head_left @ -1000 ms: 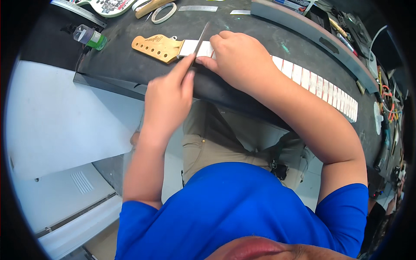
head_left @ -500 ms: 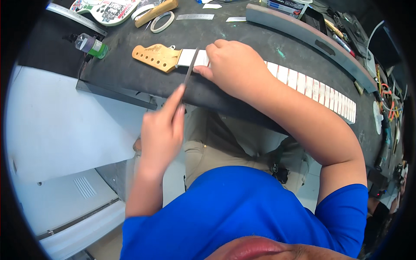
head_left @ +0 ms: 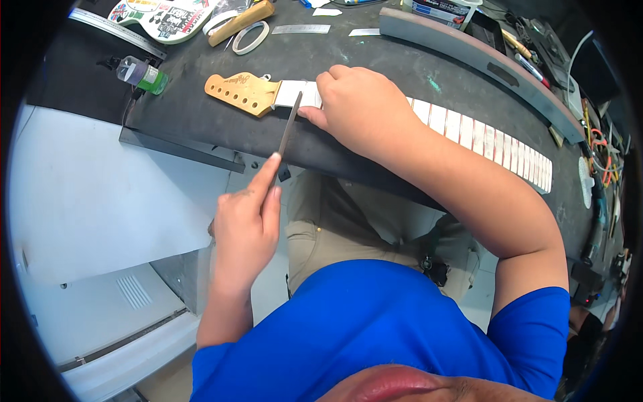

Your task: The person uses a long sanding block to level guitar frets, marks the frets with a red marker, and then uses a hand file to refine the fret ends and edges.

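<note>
workbench (head_left: 201, 114) with a dark mat carried the guitar neck (head_left: 469, 130), which lay across it from upper left to right, its pale wooden headstock (head_left: 242, 92) toward our left and the fretboard covered in strips of pale tape between the frets.

our right hand (head_left: 365, 110) lay on the neck just past the headstock, palm down, fingers curled over the far edge and thumb pressed along the near edge, so it held the neck down rather than gripping it closed. our left hand (head_left: 246, 224) hung out in front of the bench edge, below the neck, closed around the handle end of a thin flat file (head_left: 289, 134), with the index finger stretched straight along the blade. the file ran up from that hand, slightly tilted, and its tip lay on the neck just beside the right thumb, at the first taped frets.

farther back on the bench we saw a roll of tape (head_left: 250, 37), a wooden block (head_left: 241, 21) just beside it, a flat steel ruler (head_left: 300, 29), and a sticker-covered guitar body (head_left: 161, 17) at the top left. a small bottle with green liquid (head_left: 142, 74) lay at the bench's left corner. a long grey sanding beam (head_left: 469, 57) lay beyond the neck, and hand tools crowded the far right edge.
</note>
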The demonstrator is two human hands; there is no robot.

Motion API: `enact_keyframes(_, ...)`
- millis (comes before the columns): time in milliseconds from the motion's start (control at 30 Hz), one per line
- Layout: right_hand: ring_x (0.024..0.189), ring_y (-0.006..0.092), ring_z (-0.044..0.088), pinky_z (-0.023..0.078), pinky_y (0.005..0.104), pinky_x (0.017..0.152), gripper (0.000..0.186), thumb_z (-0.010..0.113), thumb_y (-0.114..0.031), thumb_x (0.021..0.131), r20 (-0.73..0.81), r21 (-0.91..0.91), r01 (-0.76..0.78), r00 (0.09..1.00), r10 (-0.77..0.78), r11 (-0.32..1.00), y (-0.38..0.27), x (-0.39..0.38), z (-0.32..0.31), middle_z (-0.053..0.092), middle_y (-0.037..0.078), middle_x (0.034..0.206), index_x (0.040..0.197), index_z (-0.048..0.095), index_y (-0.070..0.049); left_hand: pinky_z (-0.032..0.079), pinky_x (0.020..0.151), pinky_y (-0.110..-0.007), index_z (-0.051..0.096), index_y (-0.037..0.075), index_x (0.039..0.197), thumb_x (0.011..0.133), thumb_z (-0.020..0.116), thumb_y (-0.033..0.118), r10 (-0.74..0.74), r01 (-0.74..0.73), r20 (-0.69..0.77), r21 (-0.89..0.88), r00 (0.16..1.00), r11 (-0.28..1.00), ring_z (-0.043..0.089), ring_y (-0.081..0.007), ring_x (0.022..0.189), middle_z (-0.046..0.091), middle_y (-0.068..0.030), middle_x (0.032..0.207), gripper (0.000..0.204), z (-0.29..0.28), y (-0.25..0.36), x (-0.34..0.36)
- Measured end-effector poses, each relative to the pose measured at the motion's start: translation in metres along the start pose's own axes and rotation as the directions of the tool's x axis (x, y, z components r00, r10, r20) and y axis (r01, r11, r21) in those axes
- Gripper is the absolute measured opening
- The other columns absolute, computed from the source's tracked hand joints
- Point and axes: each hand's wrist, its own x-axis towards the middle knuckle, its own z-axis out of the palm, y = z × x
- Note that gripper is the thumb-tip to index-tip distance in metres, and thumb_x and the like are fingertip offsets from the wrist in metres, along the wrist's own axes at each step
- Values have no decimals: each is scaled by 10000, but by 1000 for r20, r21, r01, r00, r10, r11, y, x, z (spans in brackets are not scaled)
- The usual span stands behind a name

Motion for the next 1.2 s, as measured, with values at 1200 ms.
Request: enact_keyframes(1200, 981, 386, 754, 624, 475, 873, 441, 780, -403, 977, -23, 2, 18, 1000, -18, 1000, 3, -1, -6, 750, 195, 1007, 1000, 753, 37, 531, 653, -451, 679, 45, 1475, 1005, 668, -5, -8, 7, 13, 80, 1000, 997, 636, -378, 624, 747, -219, 907, 473, 14, 8, 35)
